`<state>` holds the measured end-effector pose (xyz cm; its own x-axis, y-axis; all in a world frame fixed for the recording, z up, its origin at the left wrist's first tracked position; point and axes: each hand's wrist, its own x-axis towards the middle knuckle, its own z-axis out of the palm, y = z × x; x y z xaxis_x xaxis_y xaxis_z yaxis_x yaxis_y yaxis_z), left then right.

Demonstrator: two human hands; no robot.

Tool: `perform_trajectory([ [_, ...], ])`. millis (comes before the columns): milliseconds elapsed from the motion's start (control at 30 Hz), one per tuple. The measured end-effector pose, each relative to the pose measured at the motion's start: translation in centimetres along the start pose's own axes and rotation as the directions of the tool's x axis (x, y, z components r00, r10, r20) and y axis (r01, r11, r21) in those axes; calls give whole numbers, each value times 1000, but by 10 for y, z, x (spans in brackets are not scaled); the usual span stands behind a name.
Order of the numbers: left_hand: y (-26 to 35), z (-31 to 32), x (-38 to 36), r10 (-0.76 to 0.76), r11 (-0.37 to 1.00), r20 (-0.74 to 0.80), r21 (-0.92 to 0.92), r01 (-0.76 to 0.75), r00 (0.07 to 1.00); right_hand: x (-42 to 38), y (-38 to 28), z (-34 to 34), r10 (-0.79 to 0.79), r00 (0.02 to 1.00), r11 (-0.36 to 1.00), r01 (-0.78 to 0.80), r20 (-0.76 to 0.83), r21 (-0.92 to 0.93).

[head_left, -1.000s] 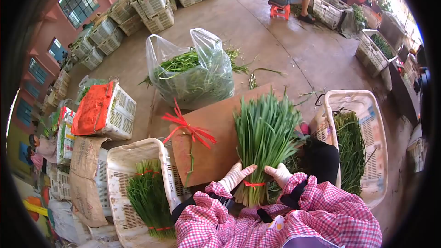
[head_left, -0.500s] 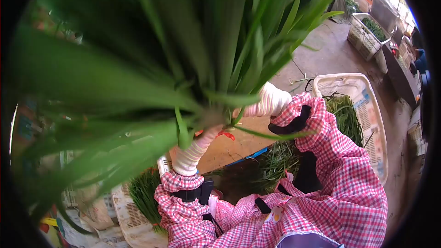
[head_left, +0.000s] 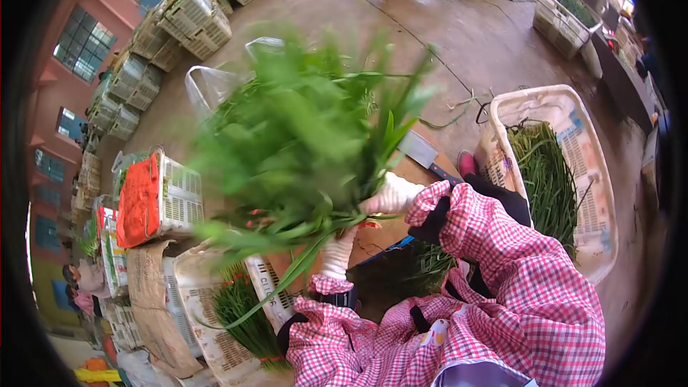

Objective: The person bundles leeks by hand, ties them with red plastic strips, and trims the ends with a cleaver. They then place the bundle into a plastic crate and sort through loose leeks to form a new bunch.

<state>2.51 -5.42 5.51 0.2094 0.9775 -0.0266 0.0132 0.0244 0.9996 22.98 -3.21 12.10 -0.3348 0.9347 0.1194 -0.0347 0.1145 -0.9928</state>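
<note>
A large bunch of garlic chives, its long flat green leaves smeared by motion, is gripped at its base in both hands. My left hand closes round the lower stalks, its fingers partly hidden by leaves. Against the same stalks, my right hand is closed too. Beneath them lies a wooden board, with a bit of red band showing near the hands. A cleaver rests on the board's far right side, beyond my right wrist.
A white crate of loose greens stands on the right. At lower left, another crate holds chives tied with red bands. An orange-red cloth hangs on a crate at left. Stacked crates line the wall. A plastic bag lies ahead.
The bunch has swung down and away from the camera, its leaves now pointing forward over the floor. The cleaver and the crates behind have come into sight. Both hands keep their hold.
</note>
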Motion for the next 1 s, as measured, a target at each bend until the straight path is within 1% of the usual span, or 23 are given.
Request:
perform_trajectory([
  [33, -4, -1, -7, -6, 1000, 15, 6, 6, 1000, 3, -16, 5, -46, 999, 999, 46, -6, 9],
  [100, -13, 2, -16, 16, 991, -63, 133, -8, 998, 9, -46, 18, -42, 998, 976, 29, -56, -216],
  [167, 38, 36, -30, 83, 996, -131, 42, -79, 988, 17, -44, 31, -319, 946, 868, 267, -59, -418],
  [200, 26, 42, -34, -2, 981, -112, -193, -20, 994, 16, -49, 38, -294, 956, 867, 260, -15, -424],
  [233, 1, 38, -44, -87, 909, -76, -415, 48, 993, 17, -40, 48, -263, 965, 835, 220, -14, -503],
  [267, -73, 6, -51, -309, 724, 64, -631, 278, 949, 10, -30, 59, -296, 955, 803, 236, -23, -547],
  [300, -145, -25, -58, -508, 437, 200, -778, 451, 838, 4, -22, 69, -329, 944, 765, 252, -23, -592],
  [333, -87, -10, -76, -553, 648, 296, -434, 625, 779, -8, -13, 78, -366, 930, 797, 289, -43, -530],
  [367, -26, 5, -97, -626, 742, 346, -13, 670, 699, -23, -5, 84, -398, 916, 824, 328, -60, -461],
  [400, -45, -7, -104, -491, 860, 461, 121, 496, 739, -43, -3, 83, -273, 962, 865, 236, -20, -442],
  [433, -64, -20, -112, -359, 933, 583, 220, 283, 729, -57, 15, 82, -267, 962, 885, 220, -59, -410],
  [467, 5, 10, -99, -648, 715, 464, 98, 692, 604, -74, 17, 71, -227, 965, 891, 152, -130, -428],
  [533, 28, 14, -78, -441, 897, 338, 201, 394, 831, -95, 27, 37, -145, 933, 924, 9, -328, -382],
  [567, 34, 17, -66, -264, 948, 297, 256, 190, 918, -102, 47, 21, -237, 841, 883, -22, -487, -468],
  [600, 42, 24, -51, -6, 812, 288, 560, -163, 958, -108, 46, -1, -215, 802, 828, -153, -557, -540],
  [633, 49, 35, -33, 242, 470, 371, 764, -443, 897, -107, 49, -20, -214, 744, 797, -242, -633, -554],
  [667, 52, 46, -18, 193, 340, 418, 820, -460, 888, -103, 53, -37, -248, 694, 744, -310, -676, -592],
  [700, 53, 56, -4, 136, 203, 458, 855, -477, 879, -102, 54, -52, -140, 706, 636, -474, -695, -609],
  [767, 32, 67, 23, -45, 5, 457, 889, -458, 888, -91, 67, -73, -112, 680, 456, -612, -724, -646],
  [800, 23, 68, 35, -69, 5, 461, 887, -461, 885, -87, 73, -79, -109, 673, 462, -617, -732, -637],
  [867, 10, 73, 56, -95, 3, 474, 879, -476, 875, -81, 79, -90, 133, 653, 330, -739, -746, -588],
  [933, 4, 80, 68, -280, 46, 409, 909, -413, 868, -74, 80, -98, 190, 673, 305, -733, -715, -608],
  [1000, 7, 86, 79, -370, 31, 374, 920, -391, 850, -69, 83, -102, 257, 689, 279, -725, -678, -630],
])
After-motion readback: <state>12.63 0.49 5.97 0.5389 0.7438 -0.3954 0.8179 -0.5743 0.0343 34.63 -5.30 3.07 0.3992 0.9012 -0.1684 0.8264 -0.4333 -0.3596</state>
